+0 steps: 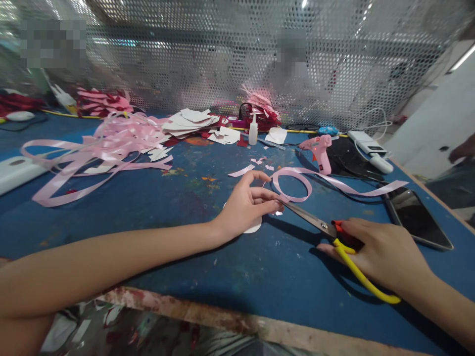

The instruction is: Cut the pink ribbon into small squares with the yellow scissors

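Note:
My left hand (249, 200) pinches a pink ribbon (293, 170) that loops beyond the fingertips and trails off to the right. My right hand (382, 249) grips scissors (323, 226) with red and yellow handles. Their blades point left and reach the ribbon at my left fingertips; whether the blades are apart I cannot tell. Partly hidden under my left hand lies a white rounded paper piece (254, 226). Small pink ribbon scraps (259, 161) and a short cut strip (241, 171) rest just beyond the hand.
A pile of pink ribbon (122, 133) and white paper pieces (191, 121) spread at the back left. Behind the loop stand a small white bottle (253, 133) and a pink glue gun (322, 151). At right lies a phone (417, 217); perforated metal sheeting (222, 59) rises behind.

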Demonstrator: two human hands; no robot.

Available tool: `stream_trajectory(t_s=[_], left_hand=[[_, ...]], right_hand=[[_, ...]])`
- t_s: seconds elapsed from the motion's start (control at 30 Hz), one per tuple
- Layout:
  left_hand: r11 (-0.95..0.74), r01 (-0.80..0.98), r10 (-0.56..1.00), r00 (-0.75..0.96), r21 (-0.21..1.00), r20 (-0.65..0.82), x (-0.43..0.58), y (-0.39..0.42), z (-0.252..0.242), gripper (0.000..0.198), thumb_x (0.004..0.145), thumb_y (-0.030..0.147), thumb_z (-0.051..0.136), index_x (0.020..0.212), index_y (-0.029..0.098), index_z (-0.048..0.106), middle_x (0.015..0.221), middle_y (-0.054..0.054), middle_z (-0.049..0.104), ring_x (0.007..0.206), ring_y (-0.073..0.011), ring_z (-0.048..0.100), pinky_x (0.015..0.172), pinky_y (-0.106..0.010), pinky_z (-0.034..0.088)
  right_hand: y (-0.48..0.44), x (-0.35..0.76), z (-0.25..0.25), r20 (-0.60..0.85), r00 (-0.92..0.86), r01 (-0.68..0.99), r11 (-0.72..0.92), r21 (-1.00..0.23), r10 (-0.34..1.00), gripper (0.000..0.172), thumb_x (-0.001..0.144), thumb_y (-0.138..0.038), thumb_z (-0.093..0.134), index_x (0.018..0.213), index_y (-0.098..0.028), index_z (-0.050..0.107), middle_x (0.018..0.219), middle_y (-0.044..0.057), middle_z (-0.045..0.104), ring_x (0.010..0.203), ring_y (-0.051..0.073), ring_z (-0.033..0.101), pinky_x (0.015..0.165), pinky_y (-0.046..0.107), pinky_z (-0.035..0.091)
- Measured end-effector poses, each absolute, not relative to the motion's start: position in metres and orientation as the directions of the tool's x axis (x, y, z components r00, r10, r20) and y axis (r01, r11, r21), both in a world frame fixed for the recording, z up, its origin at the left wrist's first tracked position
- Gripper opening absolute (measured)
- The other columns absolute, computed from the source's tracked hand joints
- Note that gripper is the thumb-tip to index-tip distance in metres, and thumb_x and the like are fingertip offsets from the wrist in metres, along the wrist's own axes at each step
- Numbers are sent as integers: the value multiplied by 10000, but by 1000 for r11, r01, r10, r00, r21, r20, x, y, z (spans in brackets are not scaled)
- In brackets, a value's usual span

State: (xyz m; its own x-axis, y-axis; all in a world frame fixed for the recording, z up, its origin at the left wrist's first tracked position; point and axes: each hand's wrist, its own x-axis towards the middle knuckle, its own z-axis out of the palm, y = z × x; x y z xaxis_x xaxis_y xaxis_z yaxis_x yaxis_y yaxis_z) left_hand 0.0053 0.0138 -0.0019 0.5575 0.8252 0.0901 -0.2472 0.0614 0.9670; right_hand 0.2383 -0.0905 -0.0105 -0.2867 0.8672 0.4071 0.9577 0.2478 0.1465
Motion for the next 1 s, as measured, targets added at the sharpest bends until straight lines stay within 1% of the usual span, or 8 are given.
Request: stream_trajectory(t_s=[0.23,0.43,0.5,0.6,0.7,0.77,0.87,1.0], left_hand=[[54,-204,835,547,977,69,5,14,-2,420,673,85,690,940,190,383,695,-5,687,650,-139,677,681,-278,528],[46,-186,834,548,981,65,5,14,-2,415,676,100,691,945,191,387,711,-1,674,660,-129,662,680,-277,516],[25,-179,835,544,984,77,5,13,-1,406,676,100,687,940,189,391,730,-3,668,681,-128,656,698,-281,509],[5,-191,844,527,982,98,6,13,0,413,660,94,696,931,188,398,776,-7,655,722,-125,646,713,-273,499],[18,-197,857,509,980,87,6,14,-1,446,640,81,712,946,191,407,833,-10,642,753,-125,642,726,-275,498],[23,-192,853,516,981,81,6,15,-2,439,657,95,707,962,194,408,819,-10,649,743,-133,649,737,-295,500],[5,-177,842,532,984,91,5,15,-4,401,693,123,691,968,192,407,749,-4,666,710,-140,659,727,-304,500],[-21,-220,852,506,975,133,5,15,-3,371,704,124,685,940,193,407,759,5,669,705,-137,670,715,-281,501]], right_hand=[[-90,239,-11,428,-300,953,244,182,853,485,805,-597,419,513,-212,451,447,-12,490,365,158,498,422,245,192],[-92,240,-13,398,-287,957,239,167,871,488,816,-592,414,511,-212,441,456,-12,490,372,157,498,417,250,198],[-91,241,-13,395,-272,962,235,141,877,483,816,-594,421,520,-213,430,464,-15,484,370,145,481,414,249,222],[-88,242,-11,425,-262,964,257,72,866,470,797,-625,439,569,-215,414,495,-14,478,405,135,480,426,246,290],[-87,244,-6,457,-243,958,284,-23,855,486,752,-693,446,669,-215,419,562,5,519,465,147,509,438,251,349],[-87,245,-3,470,-233,953,296,-63,851,506,733,-718,445,720,-212,425,597,16,543,482,152,518,440,255,371],[-87,244,-2,477,-259,947,319,-47,840,481,756,-690,446,727,-210,446,569,1,526,452,139,496,430,250,361],[-85,243,-8,461,-245,960,279,-6,853,451,784,-646,443,662,-212,437,498,-25,477,399,117,455,422,237,330]])
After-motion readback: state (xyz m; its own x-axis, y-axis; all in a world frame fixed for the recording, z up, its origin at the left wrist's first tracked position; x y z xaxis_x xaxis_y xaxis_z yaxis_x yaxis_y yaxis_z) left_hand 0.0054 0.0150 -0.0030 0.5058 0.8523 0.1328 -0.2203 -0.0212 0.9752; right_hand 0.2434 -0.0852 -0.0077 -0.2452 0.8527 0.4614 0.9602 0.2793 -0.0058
